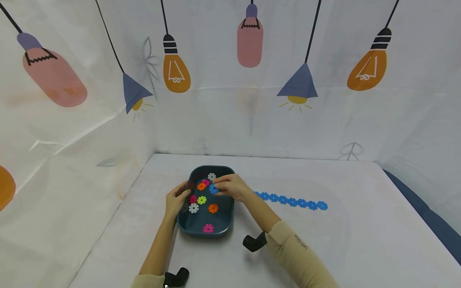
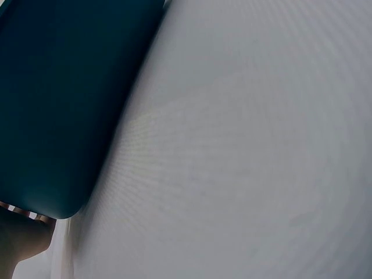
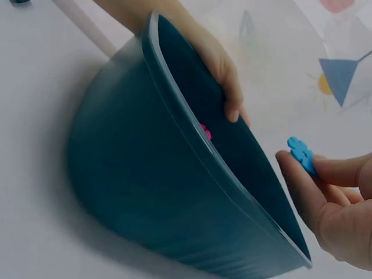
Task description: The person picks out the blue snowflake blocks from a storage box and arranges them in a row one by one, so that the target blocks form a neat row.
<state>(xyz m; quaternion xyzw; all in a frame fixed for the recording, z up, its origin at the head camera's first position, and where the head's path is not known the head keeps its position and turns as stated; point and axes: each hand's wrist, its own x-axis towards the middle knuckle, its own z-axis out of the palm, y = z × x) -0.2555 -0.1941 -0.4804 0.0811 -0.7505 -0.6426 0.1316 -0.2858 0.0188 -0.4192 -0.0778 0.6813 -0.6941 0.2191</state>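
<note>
My left hand [image 1: 174, 203] grips the left wall of a dark teal plastic bin [image 1: 224, 218], its thumb over the rim and on the inner side. Above the right part of the bin, my right hand [image 1: 233, 187] pinches a blue snowflake disc [image 3: 301, 155] between thumb and fingertip. Inside the bin lie several loose discs, among them a white disc [image 1: 193, 208], an orange disc [image 1: 213, 208], a yellow-green disc [image 1: 201, 200] and a pink disc [image 1: 208, 228]. In the left wrist view, mostly the bin's outer wall shows.
A straight chain of blue snowflake discs [image 1: 293, 202] lies on the white table [image 1: 345, 248] to the right of the bin, its left end behind my right forearm. White sheeting [image 1: 216, 120] printed with lamps hangs behind the table and on the left.
</note>
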